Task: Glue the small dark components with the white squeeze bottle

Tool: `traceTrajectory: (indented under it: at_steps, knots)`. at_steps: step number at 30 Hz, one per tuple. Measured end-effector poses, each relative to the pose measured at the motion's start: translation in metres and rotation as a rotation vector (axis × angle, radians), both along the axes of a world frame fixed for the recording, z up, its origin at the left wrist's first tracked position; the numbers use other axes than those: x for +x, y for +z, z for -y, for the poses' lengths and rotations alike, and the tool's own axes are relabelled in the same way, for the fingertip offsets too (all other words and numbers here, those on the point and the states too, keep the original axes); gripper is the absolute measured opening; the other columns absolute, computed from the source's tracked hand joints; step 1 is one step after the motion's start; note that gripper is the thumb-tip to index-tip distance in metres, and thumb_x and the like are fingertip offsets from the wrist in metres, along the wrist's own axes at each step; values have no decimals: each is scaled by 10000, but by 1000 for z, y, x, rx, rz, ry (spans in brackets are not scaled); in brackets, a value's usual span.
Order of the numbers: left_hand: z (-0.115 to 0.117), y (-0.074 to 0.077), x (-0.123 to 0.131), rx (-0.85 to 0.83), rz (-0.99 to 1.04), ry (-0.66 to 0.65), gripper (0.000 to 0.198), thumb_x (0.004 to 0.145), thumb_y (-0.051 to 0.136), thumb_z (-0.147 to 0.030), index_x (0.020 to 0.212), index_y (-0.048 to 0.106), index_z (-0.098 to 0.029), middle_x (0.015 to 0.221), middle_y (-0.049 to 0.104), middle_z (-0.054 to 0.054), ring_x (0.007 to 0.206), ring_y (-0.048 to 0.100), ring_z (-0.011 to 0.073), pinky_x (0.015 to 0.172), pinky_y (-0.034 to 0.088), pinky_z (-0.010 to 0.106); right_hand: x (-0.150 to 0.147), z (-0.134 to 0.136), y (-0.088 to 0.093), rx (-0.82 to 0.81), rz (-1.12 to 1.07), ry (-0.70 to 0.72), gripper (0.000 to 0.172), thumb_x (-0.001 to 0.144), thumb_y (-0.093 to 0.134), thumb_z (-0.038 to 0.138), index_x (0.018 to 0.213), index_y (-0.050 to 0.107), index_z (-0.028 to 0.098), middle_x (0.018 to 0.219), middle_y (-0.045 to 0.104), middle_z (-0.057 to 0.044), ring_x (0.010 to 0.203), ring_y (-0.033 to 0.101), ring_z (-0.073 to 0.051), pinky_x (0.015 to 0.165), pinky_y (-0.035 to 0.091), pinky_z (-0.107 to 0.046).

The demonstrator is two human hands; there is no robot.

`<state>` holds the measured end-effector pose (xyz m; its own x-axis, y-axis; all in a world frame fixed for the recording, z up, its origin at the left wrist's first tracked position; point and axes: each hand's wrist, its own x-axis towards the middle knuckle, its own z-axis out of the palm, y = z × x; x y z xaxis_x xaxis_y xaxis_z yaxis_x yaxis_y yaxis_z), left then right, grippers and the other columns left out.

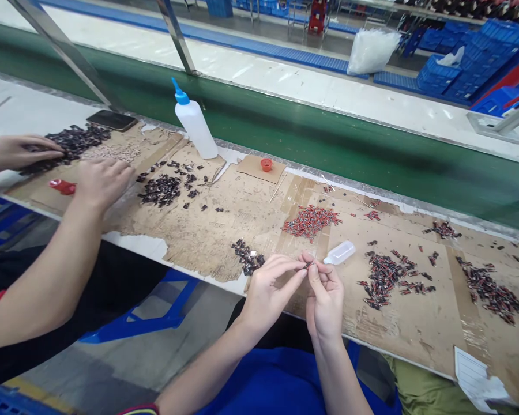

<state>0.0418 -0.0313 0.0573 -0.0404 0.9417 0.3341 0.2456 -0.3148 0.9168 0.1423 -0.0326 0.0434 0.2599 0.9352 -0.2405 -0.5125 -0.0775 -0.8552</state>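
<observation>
Nearest, at the lower centre of the frame, the left hand [271, 285] and right hand [326, 294] meet, both pinching one small dark part [308, 266] between their fingertips above the cardboard [237, 210]. Black pieces [247, 258] lie just left of them, red-and-black pieces [380, 281] to the right. Just beyond sit a small bottle [341, 253], tipped over, and a red heap [311, 222]. Farther up are a red cup [266, 165], an upright white bottle [198, 127], then a green strip [294, 141], with blue crates [486, 57] at upper right.
</observation>
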Motion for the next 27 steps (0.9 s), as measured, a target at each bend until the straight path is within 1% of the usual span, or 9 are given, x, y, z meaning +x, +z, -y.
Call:
traceTrajectory:
  at_steps: [6,9,13,15,17,20,22,24,27]
  knots:
    - [4,3,4,118,-67,29,129,862,624,-140,944,712,-186,860,722,62,837,650,178,758,546,310,-4,3,4,18,-2,-69,247,671,811,359,750,631,210,854,759,-30,819,710,-180,864,523,-365]
    - [5,5,7,129,-74,41,121,867,618,-139,937,701,-190,851,710,56,838,643,175,759,538,308,-6,4,3,22,-4,-84,240,676,810,364,740,632,216,853,760,-20,789,707,-164,829,532,-337]
    - [5,5,6,65,-55,56,92,858,618,-143,904,680,-192,853,701,48,851,635,176,777,526,305,-3,2,2,15,-28,-5,225,650,824,362,713,658,222,800,753,-11,765,703,-160,813,542,-327]
    - [4,4,4,14,-40,49,85,849,617,-141,893,669,-192,871,704,48,867,634,179,790,520,304,2,0,3,19,0,50,193,653,817,352,717,685,226,778,749,-11,749,700,-158,788,550,-315]
    - [2,3,1,-33,-29,36,81,842,615,-138,873,666,-193,859,705,42,857,633,178,788,515,297,10,-2,6,56,120,90,145,675,795,333,727,713,227,769,745,-16,741,696,-162,752,559,-305]
    - [1,1,-2,-74,-25,14,78,832,620,-139,847,676,-192,813,700,32,820,632,172,766,516,286,25,-4,12,160,424,127,66,714,757,279,749,745,224,769,738,-28,737,688,-174,707,567,-300]
    - [0,0,-2,-82,-8,-12,80,838,627,-155,858,696,-189,822,712,39,821,642,174,772,522,289,34,-5,16,220,588,150,45,739,737,246,773,757,227,784,735,-35,746,683,-178,712,570,-306]
    - [0,-1,-2,-80,29,-38,92,848,634,-174,879,719,-189,845,730,52,827,658,179,776,532,299,39,-4,18,249,664,170,49,761,721,234,790,760,228,805,734,-41,763,680,-181,728,572,-312]
    - [0,-2,0,-67,76,-46,100,848,646,-181,884,738,-192,847,745,60,814,670,182,765,544,304,39,-1,18,251,667,167,61,790,698,237,810,754,222,816,732,-45,769,682,-182,721,580,-313]
